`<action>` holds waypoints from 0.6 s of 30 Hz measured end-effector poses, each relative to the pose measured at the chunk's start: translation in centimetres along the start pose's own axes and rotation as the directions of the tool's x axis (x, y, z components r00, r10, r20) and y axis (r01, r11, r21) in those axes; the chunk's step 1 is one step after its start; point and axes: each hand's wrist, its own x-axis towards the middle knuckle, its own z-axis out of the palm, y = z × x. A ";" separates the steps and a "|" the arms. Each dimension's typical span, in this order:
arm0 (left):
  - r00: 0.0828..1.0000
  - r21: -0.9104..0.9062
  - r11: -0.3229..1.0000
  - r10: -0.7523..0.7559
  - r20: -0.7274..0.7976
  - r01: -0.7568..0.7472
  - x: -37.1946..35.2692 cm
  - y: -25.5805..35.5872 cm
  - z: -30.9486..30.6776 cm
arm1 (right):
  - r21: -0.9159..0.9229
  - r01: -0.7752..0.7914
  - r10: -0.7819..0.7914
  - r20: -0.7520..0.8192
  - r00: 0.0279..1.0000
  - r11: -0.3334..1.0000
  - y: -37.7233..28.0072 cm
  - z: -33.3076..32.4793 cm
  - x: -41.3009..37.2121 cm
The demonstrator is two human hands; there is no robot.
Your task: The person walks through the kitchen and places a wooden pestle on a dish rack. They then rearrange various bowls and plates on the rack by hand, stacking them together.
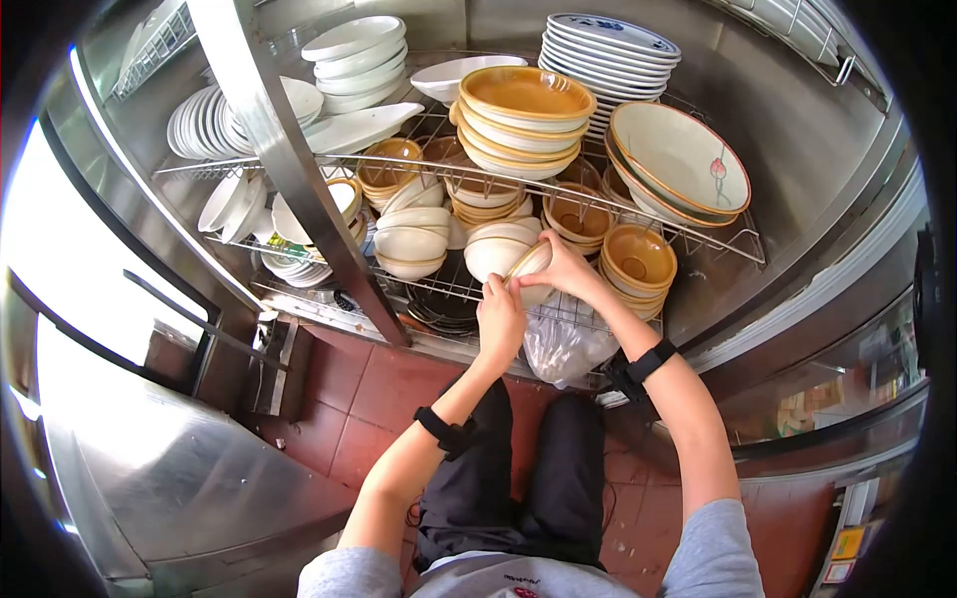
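Observation:
Both my hands meet at a small white bowl [532,261] with a tan rim, on the lower wire shelf. My left hand [500,317] pinches the bowl's near edge. My right hand [566,267] holds its right side, fingers over the rim. Against it on the left is a group of similar white bowls [492,249]. To the right of my right hand stands a stack of brown-lined bowls [639,261]. A clear plastic bag with pale contents [565,344] lies below my hands.
Above my hands, the upper rack bears stacked yellow-rimmed bowls [526,100], blue-patterned plates [611,50] and large flower-painted bowls [688,159]. A metal post [299,159] stands left, before white plates [204,125]. Red floor tiles [374,399] lie below.

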 end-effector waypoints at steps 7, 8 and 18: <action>0.995 0.174 0.981 0.070 0.077 -0.082 -0.1 -0.4 -2.6 | 0.038 0.001 0.001 -0.056 0.998 0.999 0.6 0.8 -0.8; 0.994 0.161 0.984 0.064 0.091 -0.078 0.0 -0.5 -2.4 | 0.034 -0.002 0.005 -0.071 0.997 0.999 0.8 1.1 -0.9; 0.982 0.374 0.917 0.081 0.170 -0.140 0.1 0.2 -1.9 | 0.321 0.198 -0.141 -0.192 0.971 0.926 3.9 3.2 -1.5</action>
